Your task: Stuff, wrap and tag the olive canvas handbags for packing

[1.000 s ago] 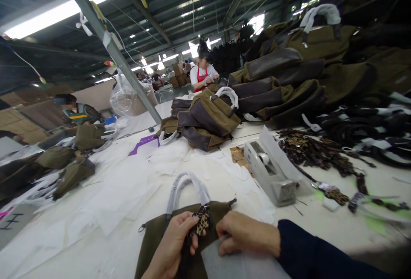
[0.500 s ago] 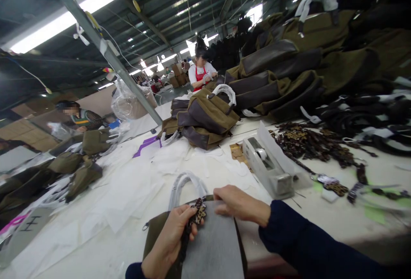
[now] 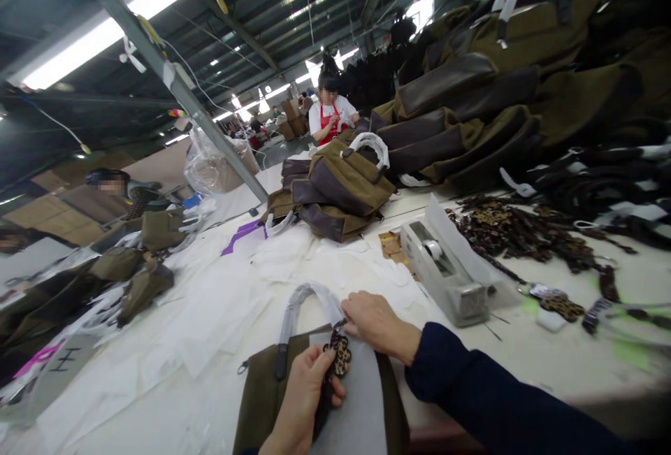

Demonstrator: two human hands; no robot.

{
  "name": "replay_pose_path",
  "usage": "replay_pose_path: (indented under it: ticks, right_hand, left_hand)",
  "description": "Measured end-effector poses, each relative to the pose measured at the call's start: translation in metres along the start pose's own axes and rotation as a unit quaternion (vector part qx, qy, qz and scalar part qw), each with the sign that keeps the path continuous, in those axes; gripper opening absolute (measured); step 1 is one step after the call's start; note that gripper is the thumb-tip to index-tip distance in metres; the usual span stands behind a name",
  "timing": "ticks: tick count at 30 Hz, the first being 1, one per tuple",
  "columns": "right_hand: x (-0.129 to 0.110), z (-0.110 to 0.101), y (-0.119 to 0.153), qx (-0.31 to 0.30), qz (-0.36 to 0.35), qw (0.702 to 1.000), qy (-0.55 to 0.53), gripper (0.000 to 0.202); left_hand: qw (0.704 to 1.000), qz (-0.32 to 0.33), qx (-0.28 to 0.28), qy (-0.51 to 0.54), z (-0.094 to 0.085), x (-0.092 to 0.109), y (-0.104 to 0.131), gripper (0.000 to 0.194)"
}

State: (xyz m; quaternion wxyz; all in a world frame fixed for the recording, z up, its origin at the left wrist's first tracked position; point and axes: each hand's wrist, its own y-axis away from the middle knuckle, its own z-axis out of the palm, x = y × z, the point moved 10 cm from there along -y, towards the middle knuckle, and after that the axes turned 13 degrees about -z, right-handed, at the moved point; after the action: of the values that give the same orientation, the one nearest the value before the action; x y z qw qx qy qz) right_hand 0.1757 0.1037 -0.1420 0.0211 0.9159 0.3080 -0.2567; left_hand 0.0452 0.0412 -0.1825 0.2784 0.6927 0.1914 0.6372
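A leopard-print bag charm (image 3: 342, 356) with a dark strap is in my left hand (image 3: 304, 392), closed with the thumb on its edge. My right hand (image 3: 374, 322) is closed too, its fingertips pinching the charm's upper end beside the handle's base; the exact spot is partly hidden. Beneath both hands lies an olive handbag (image 3: 256, 388), its handle (image 3: 293, 308) wrapped in white and standing up. A pale grey sheet (image 3: 361, 406) covers much of the bag's front. The left hand hides part of the bag and the charm's strap.
Right of the bag stands a grey tape dispenser (image 3: 445, 273). Many dark charms (image 3: 516, 231) lie beyond it. Olive bags (image 3: 340, 189) are piled at the back, more at the left (image 3: 118, 263). White sheets (image 3: 199, 315) spread over the table. Co-workers (image 3: 331, 116) stand farther off.
My right hand has shifted left, from the sheet's upper edge to the charm's upper end by the handle. My left hand has moved slightly right and down with the charm.
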Motion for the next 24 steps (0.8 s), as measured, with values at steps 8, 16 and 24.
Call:
replay_pose_path:
  ticks: [8, 16, 24]
  right_hand:
    - [0.019, 0.021, -0.009, -0.08, -0.026, 0.995, -0.048, 0.042]
    - [0.013, 0.026, 0.018, -0.053, -0.028, 0.985, -0.164, 0.028]
    - [0.019, 0.014, 0.067, 0.187, 0.06, 0.882, -0.427, 0.035]
  left_hand:
    - [1.0, -0.008, -0.01, 0.01, -0.001, -0.011, -0.005, 0.04]
    - [0.997, -0.014, -0.078, -0.021, 0.011, -0.015, -0.001, 0.043]
    - [0.986, 0.012, -0.142, -0.083, 0.033, 0.036, 0.016, 0.03]
